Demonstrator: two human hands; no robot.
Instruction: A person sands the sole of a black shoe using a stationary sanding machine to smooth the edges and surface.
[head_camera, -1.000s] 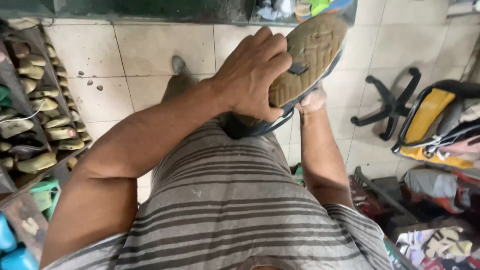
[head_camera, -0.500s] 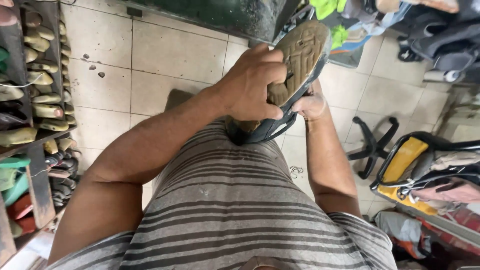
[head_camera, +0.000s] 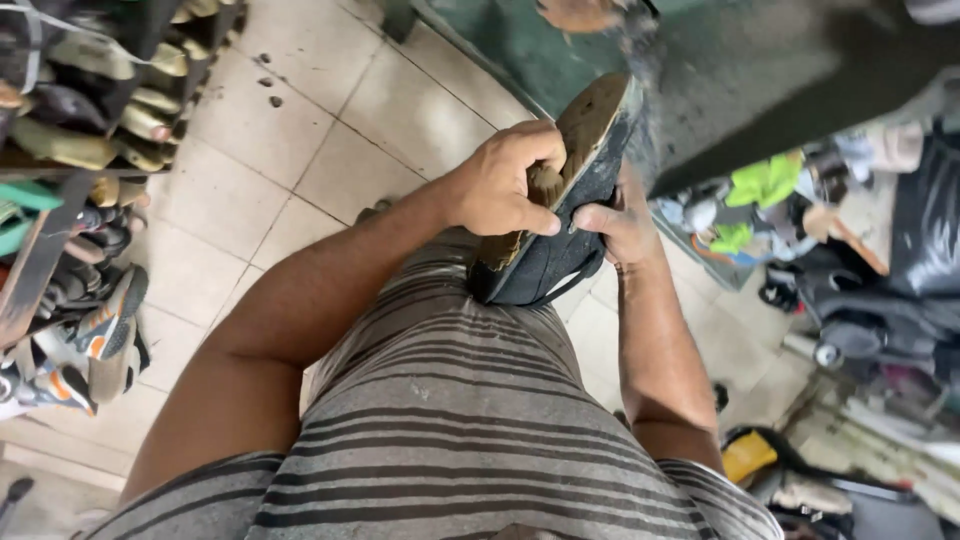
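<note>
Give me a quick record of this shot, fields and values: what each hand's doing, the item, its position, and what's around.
left hand: grips the sandal's tan sole side, fingers curled over its edge
right hand: holds the dark underside
sandal: tilted, heel end against the striped shirt
left of view: shoe rack
floor: pale tiles
ahead: green bench

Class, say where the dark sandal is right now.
In the head view, the dark sandal sits upper centre, sole up, gripped between the left hand and right hand, above the striped shirt.
</note>
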